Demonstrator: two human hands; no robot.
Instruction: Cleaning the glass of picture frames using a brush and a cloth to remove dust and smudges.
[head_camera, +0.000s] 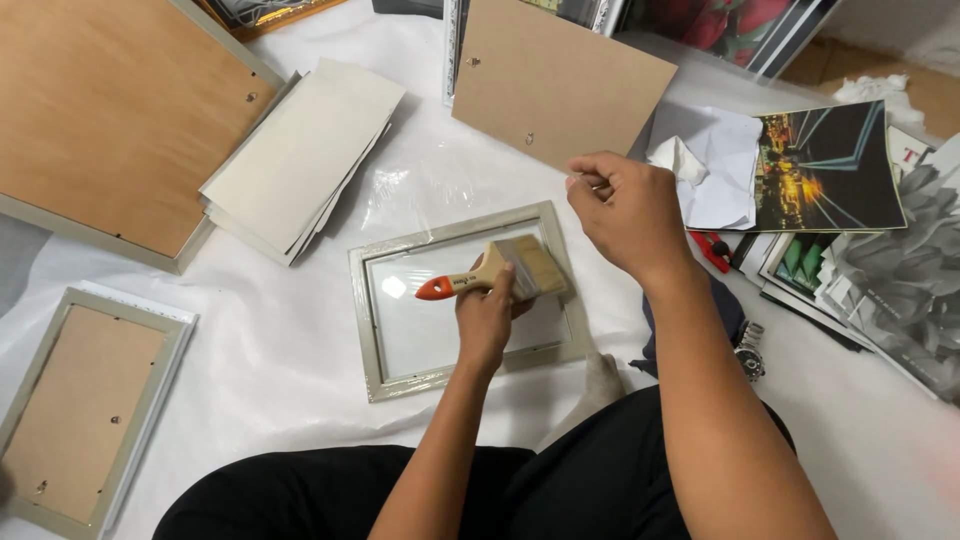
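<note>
Head view is showing the left hand (487, 318) gripping a paintbrush (497, 274) over the pale frame (372, 330), handle lying leftward, bristles rightward; the right hand (622, 210) is hovering above, fingers curled, pinching nothing clearly visible.

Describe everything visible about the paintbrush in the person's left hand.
The paintbrush is a flat, wide brush with pale tan bristles, a light wooden handle and an orange-red tip at the handle's end. It lies roughly level, bristles pointing right and tip pointing left. The left hand grips it from below around the handle near the bristles. It is held above the small grey picture frame, over the frame's upper right part. Whether the bristles touch the glass cannot be told.
</note>
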